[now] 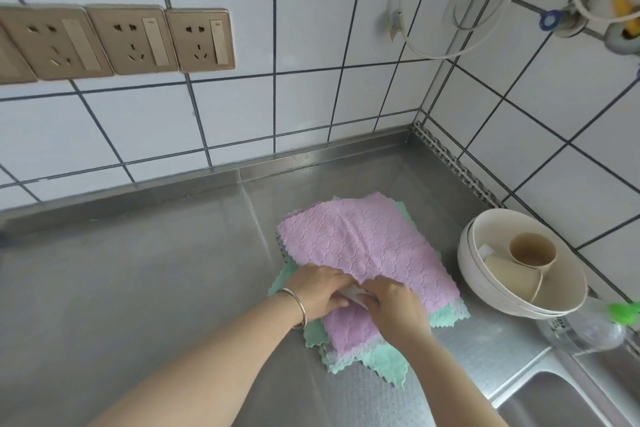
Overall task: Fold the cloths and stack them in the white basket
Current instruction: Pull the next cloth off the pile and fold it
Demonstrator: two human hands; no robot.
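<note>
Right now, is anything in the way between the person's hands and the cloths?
No. Both the left hand and right hand already rest on the pink cloth, gripping its near edge. The white basket is not in view, so that path cannot be judged.

A home kitchen; steel counter [138, 270]; sink [568, 399]; tiled wall [311, 45]; bowls [519, 288].

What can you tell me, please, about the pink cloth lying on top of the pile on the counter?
The pink cloth is a soft, quilted-looking fabric with a diamond pattern and zigzag edges. It lies spread nearly flat on top of a pile of green cloths on the steel counter, slightly askew over them. At its near edge the left hand and right hand meet, fingers curled on its near edge and a small white tag-like piece. Nothing else touches it.
</note>
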